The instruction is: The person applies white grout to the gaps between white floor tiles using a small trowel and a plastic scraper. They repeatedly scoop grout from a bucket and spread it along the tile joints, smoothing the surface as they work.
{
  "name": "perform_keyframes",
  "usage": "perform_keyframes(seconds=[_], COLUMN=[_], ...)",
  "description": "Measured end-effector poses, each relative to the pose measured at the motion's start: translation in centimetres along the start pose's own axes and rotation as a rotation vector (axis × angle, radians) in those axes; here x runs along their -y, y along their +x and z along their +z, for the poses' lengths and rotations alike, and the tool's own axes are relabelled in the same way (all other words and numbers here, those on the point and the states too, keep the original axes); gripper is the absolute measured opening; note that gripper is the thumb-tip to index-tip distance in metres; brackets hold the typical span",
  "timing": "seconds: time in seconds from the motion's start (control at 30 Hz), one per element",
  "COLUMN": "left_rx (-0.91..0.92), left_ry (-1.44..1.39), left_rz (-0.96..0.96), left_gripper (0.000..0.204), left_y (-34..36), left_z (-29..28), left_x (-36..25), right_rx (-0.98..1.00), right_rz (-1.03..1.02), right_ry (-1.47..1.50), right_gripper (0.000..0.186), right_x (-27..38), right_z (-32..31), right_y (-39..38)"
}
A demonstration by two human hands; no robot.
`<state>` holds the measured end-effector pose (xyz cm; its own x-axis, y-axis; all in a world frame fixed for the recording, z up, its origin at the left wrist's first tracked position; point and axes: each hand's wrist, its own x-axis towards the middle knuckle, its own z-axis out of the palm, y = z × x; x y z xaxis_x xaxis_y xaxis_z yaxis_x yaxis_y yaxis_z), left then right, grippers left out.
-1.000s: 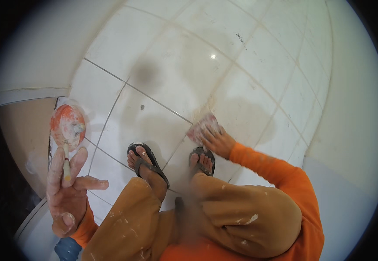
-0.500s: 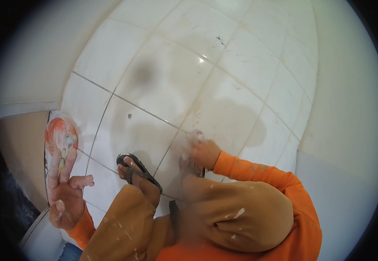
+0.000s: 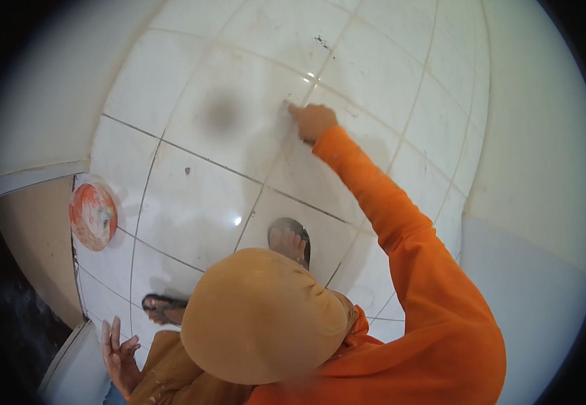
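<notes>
Seeing right hand [image 3: 314,123] at a tile joint [image 3: 253,209] slanting away rightward, can't tell if grip's clamped; left hand [image 3: 123,364] way back, fingers apart.

The person wears a bright orange long-sleeved top [image 3: 421,361], loose tan-brown trousers [image 3: 266,310] and dark open-toed sandals [image 3: 305,241].

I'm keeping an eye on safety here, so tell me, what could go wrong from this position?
Balance: the right hand reaches well forward over the tiled floor, so the person might tip or slip, perhaps more easily in an open-toed sandal.

Spill: the orange bowl, smeared with white, sits on the floor at the left, near the dark opening; a stray foot could knock it.
</notes>
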<state>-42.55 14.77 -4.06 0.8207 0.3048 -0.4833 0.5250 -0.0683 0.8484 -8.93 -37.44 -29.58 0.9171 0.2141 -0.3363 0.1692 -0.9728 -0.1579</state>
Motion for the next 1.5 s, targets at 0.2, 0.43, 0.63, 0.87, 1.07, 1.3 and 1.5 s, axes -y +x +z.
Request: perform_keyframes(seconds=[0.2, 0.43, 0.63, 0.87, 1.07, 1.3, 1.5], left_rx=[-0.006, 0.23, 0.334, 0.329, 0.342, 0.389, 0.488], left_ry=[-0.026, 0.222, 0.463, 0.286, 0.191, 0.091, 0.157], left_rz=[-0.073, -0.123, -0.169, -0.233, -0.446, -0.438, -0.451], left_gripper=[0.094, 0.086, 0.079, 0.078, 0.071, 0.068, 0.067], left_y=[0.5, 4.8, 8.7, 8.5, 5.0, 5.4, 7.1], left_z=[-0.8, -3.0, -2.9, -3.6, -4.0, -2.8, -1.7], left_x=[0.2, -2.3, -6.1, -1.2, 3.6, 5.4, 5.6], right_rx=[-0.136, 0.211, -0.158, -0.281, -0.071, 0.165, 0.452], right_rz=[-0.247, -0.252, -0.244, -0.594, 0.016, 0.006, -0.211], right_ry=[0.17, 0.095, 0.037, -0.161, -0.089, -0.069, 0.028], right_gripper=[0.053, 0.064, 0.068, 0.065, 0.064, 0.069, 0.069], right_x=[10.3, 10.3, 1.5, -3.9, -2.6, 5.2, 12.0], right_z=[8.2, 2.9, -2.1, 5.4, -3.1, 1.9, 1.0], right_y=[-11.7, -11.1, -3.2, -10.7, -1.4, -3.5, -11.9])
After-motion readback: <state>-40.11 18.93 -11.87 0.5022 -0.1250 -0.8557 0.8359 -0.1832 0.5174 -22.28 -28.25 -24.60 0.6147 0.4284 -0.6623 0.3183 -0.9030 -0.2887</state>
